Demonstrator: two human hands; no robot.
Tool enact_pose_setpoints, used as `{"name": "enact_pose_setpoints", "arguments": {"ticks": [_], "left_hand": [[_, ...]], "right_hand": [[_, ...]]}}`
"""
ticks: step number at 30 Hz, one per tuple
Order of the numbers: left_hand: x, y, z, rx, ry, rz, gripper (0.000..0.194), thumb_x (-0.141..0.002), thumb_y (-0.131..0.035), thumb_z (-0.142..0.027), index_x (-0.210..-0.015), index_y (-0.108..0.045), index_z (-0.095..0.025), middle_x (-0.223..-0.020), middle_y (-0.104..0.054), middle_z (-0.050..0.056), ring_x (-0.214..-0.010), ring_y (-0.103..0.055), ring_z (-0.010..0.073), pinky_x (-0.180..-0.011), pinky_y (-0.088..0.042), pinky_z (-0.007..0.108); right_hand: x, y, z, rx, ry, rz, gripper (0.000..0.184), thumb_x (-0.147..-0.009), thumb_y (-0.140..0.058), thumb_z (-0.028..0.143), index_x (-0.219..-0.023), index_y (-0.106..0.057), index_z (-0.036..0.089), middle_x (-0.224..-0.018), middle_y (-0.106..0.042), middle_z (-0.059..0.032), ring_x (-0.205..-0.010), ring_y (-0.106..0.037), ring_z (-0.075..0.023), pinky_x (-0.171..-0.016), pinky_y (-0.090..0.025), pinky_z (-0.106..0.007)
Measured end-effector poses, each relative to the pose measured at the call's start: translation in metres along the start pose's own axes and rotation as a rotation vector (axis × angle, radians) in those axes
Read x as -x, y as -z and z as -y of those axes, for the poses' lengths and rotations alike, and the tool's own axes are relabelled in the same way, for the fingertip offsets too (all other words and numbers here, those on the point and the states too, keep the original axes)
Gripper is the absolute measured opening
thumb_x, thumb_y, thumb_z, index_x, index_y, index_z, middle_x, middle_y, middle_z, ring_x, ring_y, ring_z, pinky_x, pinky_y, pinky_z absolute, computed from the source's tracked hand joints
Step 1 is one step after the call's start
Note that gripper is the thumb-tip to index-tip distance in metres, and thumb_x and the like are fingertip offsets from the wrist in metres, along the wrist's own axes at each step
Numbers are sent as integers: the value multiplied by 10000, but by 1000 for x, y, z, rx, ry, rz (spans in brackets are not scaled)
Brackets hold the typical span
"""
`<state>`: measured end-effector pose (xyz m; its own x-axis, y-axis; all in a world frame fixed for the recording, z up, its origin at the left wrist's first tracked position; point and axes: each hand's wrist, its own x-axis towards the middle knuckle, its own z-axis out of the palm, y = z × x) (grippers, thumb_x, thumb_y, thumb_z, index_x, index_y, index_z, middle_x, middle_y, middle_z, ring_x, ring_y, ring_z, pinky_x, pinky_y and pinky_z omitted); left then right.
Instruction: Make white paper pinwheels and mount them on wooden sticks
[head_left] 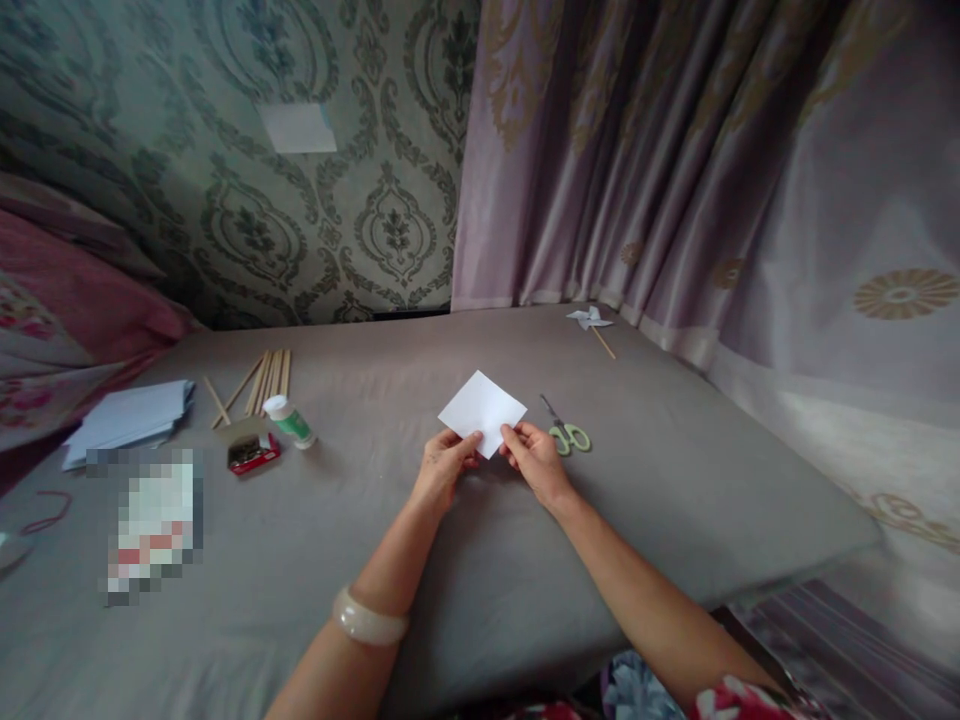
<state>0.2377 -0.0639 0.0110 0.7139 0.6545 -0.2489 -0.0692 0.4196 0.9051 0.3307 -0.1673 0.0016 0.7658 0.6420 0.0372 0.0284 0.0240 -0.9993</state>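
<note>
A small white square sheet of paper [481,408] is held up between my two hands, one corner pointing away from me. My left hand [448,460] pinches its lower left edge, thumb on top. On the lower right edge, my right hand [534,458] grips it the same way. The fingers beneath the sheet are partly hidden. Just right of my right hand lie scissors with pale green handles [576,438], their blades pointing away. A pale bangle [369,618] circles my left forearm.
A white paper pinwheel [591,318] on a stick lies far right. Leftward are a white-and-green bottle [291,422], a red box of small metal pieces [253,454], several wooden sticks [268,382], a paper stack [131,420], a blurred-out item [157,520] and red cord [51,515].
</note>
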Motion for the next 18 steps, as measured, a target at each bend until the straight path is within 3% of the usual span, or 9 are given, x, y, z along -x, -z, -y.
{"name": "enact_pose_setpoints", "arguments": {"ticks": [3,6,11,14,18], "left_hand": [[-4,4,1,-30,-63,-51,292,-525,-794,-342,-687,-682,-126,-565,-610,27,-458,-498,78,-430,-376,193],[-10,12,-1,-25,-104,-119,313,-510,-797,-357,-681,-668,-128,-547,-588,13,-451,-484,73,-413,-350,189],[-18,24,-8,52,-86,-186,325,-480,-807,-349,-628,-604,-144,-567,-575,1,-490,-528,86,-467,-402,204],[-19,26,-10,125,-82,-209,292,-484,-795,-295,-629,-590,-146,-593,-578,-2,-515,-546,92,-498,-422,216],[-19,23,-11,172,-82,-199,261,-483,-777,-233,-657,-606,-142,-621,-591,-4,-534,-550,88,-535,-438,220]], "right_hand": [[-5,9,0,108,46,37,389,-751,-564,566,-693,-552,182,-560,-569,18,-423,-415,-78,-433,-323,-218],[-13,32,4,305,69,-18,400,-772,-514,558,-752,-606,169,-595,-617,-19,-453,-470,-108,-461,-351,-233],[-19,84,18,1015,16,-183,293,-839,-474,393,-807,-660,168,-784,-705,-111,-699,-632,-191,-597,-385,-263],[-13,100,23,1339,-54,-111,320,-849,-479,429,-838,-677,178,-870,-708,-141,-792,-649,-232,-606,-374,-280],[-7,97,26,1485,-101,-27,396,-833,-477,504,-872,-681,167,-920,-695,-162,-842,-649,-256,-608,-378,-289]]}}
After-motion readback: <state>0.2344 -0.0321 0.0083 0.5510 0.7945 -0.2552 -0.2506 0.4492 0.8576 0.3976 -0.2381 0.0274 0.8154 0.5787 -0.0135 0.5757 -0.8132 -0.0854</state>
